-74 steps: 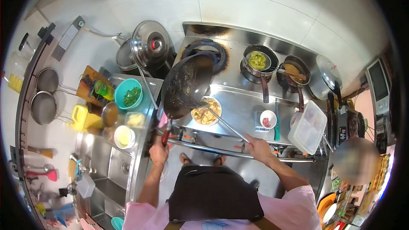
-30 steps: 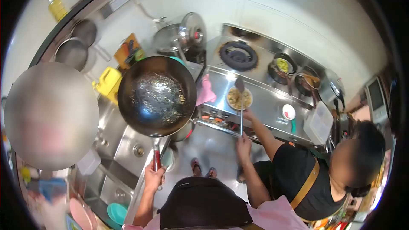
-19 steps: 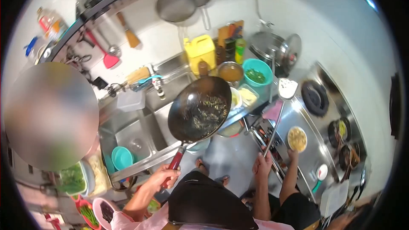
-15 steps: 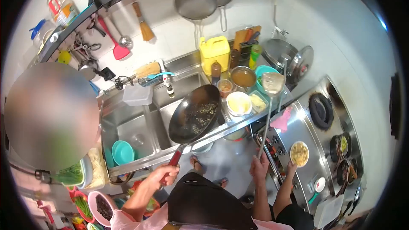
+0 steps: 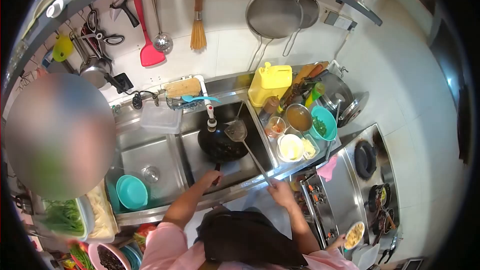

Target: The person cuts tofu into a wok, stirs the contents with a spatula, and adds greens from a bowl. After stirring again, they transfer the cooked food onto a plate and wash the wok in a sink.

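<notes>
My left hand [image 5: 211, 180] is closed around the red-brown handle of a black wok [image 5: 220, 146], which sits down in the right basin of the steel sink [image 5: 182, 200]. The tap's nozzle [image 5: 211, 124] hangs over the wok's far edge. My right hand [image 5: 281, 193] grips the long handle of a wok spatula [image 5: 236, 131]. Its flat metal blade is above the wok's right side. I cannot make out whether water is running.
A yellow jug [image 5: 270, 84], sauce bottles and several bowls crowd the counter right of the sink. Two turquoise bowls [image 5: 133, 192] lie in the left basin. At lower right, another person's hand [image 5: 339, 242] holds a bowl of food [image 5: 354, 235]. A blurred person [image 5: 60, 135] stands left.
The wok has gone from over the sink's front edge down into the right basin under the tap. The spatula has swung left from beside the counter to above the wok.
</notes>
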Available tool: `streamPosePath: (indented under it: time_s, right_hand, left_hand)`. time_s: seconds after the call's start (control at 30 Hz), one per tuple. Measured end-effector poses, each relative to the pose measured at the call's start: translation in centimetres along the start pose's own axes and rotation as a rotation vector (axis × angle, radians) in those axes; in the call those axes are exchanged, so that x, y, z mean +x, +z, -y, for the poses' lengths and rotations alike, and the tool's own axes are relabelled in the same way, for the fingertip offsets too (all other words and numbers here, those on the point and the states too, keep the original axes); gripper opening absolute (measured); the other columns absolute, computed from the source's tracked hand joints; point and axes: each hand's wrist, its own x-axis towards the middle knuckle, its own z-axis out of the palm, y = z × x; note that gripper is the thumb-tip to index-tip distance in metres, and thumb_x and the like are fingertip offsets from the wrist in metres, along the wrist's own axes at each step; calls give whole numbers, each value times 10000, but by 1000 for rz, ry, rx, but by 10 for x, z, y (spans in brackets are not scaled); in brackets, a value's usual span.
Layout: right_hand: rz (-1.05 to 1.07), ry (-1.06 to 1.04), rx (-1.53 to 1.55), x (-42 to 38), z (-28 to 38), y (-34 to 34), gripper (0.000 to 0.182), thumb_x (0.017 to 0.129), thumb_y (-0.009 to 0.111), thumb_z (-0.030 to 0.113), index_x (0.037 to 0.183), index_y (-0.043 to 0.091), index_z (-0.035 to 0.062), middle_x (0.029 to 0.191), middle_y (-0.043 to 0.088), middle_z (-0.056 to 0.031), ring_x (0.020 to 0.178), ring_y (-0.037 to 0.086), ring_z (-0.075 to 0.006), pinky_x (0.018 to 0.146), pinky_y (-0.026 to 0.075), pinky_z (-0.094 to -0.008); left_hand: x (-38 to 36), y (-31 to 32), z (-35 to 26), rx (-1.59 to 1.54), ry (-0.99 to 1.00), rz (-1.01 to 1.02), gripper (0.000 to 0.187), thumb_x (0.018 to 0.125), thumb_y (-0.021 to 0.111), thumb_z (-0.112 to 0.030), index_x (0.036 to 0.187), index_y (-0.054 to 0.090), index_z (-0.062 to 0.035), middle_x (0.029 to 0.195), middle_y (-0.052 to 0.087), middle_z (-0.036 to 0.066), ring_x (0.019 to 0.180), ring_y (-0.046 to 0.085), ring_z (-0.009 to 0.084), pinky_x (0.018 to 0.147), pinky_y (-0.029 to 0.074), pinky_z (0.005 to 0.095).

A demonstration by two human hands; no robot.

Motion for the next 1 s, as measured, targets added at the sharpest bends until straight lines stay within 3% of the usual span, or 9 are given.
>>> streamPosePath:
  time_s: [0.13, 0.27, 0.33, 0.4, 0.53, 0.73, 0.8, 0.93, 1.0]
  right_hand:
    - [123, 257, 206, 16, 21, 9, 206, 925, 621, 179, 1078, 651, 43, 566, 539, -21, 393, 489, -109, 371, 380, -296]
    - [186, 359, 231, 34, 24, 15, 188, 919, 618, 181, 1021, 639, 25, 573, 525, -10, 408, 499, -115, 362, 365, -293]
    - [224, 391, 239, 47, 14, 24, 182, 917, 617, 184, 1004, 637, 25, 579, 524, -9, 409, 496, -113, 354, 355, -290]
    - [279, 430, 252, 63, 12, 32, 184, 912, 622, 186, 1005, 633, 27, 582, 524, -9, 410, 496, -112, 349, 348, -287]
    - [395, 428, 172, 111, -1, 60, 175, 898, 636, 190, 895, 638, 15, 584, 540, -30, 418, 501, -119, 359, 354, -303]
    - [572, 300, 310, 177, 12, 98, 249, 883, 620, 196, 733, 624, -3, 541, 564, -73, 405, 524, -180, 396, 406, -346]
    - [613, 306, 364, 187, 11, 108, 246, 880, 625, 196, 726, 616, 5, 550, 565, -72, 412, 524, -175, 396, 393, -341]
    - [610, 278, 349, 197, 5, 112, 215, 862, 637, 169, 724, 618, 5, 570, 564, -64, 431, 525, -157, 407, 383, -311]
    - [593, 277, 331, 201, 14, 98, 197, 847, 644, 158, 732, 631, 0, 573, 568, -65, 442, 534, -155, 414, 392, -302]
  left_hand:
    - [46, -35, 47, 459, 68, -182, 238, 870, 661, -195, 820, 650, 37, 766, 681, 179, 631, 652, 304, 549, 491, 425]
    - [49, -39, 66, 832, 347, -608, 252, 878, 645, -198, 963, 672, 37, 908, 699, 230, 873, 681, 379, 717, 509, 416]
    - [28, -44, 11, 869, 576, -564, 161, 880, 619, -139, 978, 665, -21, 969, 688, 204, 961, 663, 353, 788, 497, 415]
    - [-7, -39, -62, 382, 817, -564, 93, 882, 596, -84, 948, 646, -41, 930, 668, 184, 922, 653, 374, 772, 500, 420]
    - [-23, -19, -184, 405, 1234, -458, 127, 842, 552, 46, 955, 588, 0, 864, 642, 151, 836, 651, 294, 790, 505, 355]
    - [-26, 10, -232, 271, 1204, -350, 213, 819, 521, 78, 999, 611, 11, 900, 677, 86, 837, 660, 197, 813, 530, 323]
    - [-29, -6, -193, 111, 1056, -455, 174, 827, 523, 73, 950, 626, 6, 824, 673, 79, 771, 660, 204, 774, 527, 309]
    - [19, -36, -40, 167, 684, -975, 95, 860, 601, 5, 890, 668, -56, 802, 703, 120, 775, 699, 233, 723, 534, 355]
    - [27, -29, -4, 143, 625, -936, 113, 860, 595, 6, 859, 676, -72, 785, 705, 112, 758, 703, 243, 716, 538, 357]
